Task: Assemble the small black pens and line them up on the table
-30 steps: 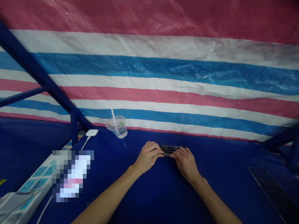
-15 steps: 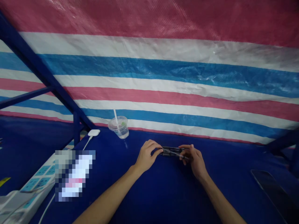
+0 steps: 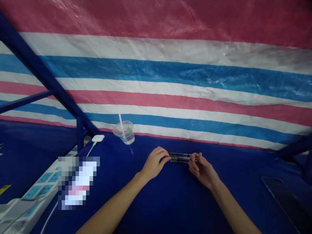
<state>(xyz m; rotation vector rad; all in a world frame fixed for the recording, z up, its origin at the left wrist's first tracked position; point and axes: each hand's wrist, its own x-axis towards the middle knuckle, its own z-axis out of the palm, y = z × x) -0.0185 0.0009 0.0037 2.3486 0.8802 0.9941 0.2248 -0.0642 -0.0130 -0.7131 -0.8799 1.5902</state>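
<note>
Left hand (image 3: 154,163) and right hand (image 3: 202,170) — just apart — grip opposite ends of a dark pen bundle (image 3: 180,158).

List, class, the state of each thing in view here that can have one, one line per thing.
Left hand, holding the left end of the dark pens
Right hand, pinching their right end
Plastic cup, upright, lidded, straw in it
Phone, lying flat, screen dark
Power strip, lying flat
White charger, lying down, cord attached
</note>
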